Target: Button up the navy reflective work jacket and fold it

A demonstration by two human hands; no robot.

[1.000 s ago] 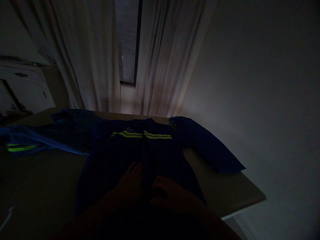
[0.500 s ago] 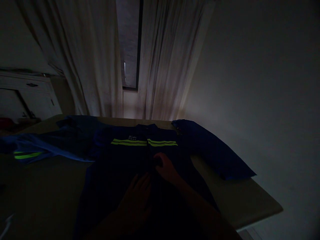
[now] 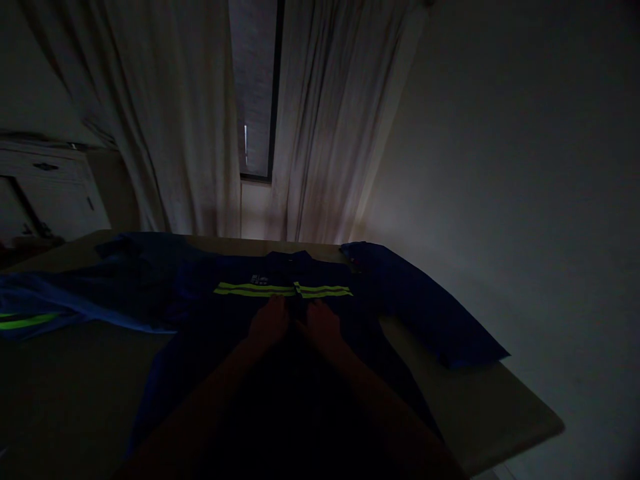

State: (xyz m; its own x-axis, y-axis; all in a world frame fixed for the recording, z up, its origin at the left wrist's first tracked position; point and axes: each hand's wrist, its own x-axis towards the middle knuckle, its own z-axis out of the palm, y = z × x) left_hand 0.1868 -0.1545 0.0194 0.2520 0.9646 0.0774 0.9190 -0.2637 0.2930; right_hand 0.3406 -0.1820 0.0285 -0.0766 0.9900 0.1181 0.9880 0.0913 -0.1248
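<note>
A dark blue work jacket (image 3: 215,340) with yellow-green reflective strips (image 3: 255,291) across its chest lies spread out, front up and collar away from me. At its front opening, just below the strips, my left hand (image 3: 271,320) is closed on the cloth with bent fingers. My right hand (image 3: 323,323) pinches the other side of the opening, close beside the left. Deep shadow hides the fingertips and the lower part of the jacket. One sleeve (image 3: 430,300) stretches out to the right.
The jacket lies on a table (image 3: 520,413) whose right corner juts out near the wall (image 3: 500,167). Bluer cloth (image 3: 115,287) with a reflective band is bunched at the left. Behind hang curtains (image 3: 175,133) beside a window (image 3: 253,100); a white cabinet (image 3: 50,187) stands far left.
My left hand has moved forward from lying flat on the jacket to the front opening, where its fingers are now bent. My right hand has turned in beside it. The view has shifted slightly.
</note>
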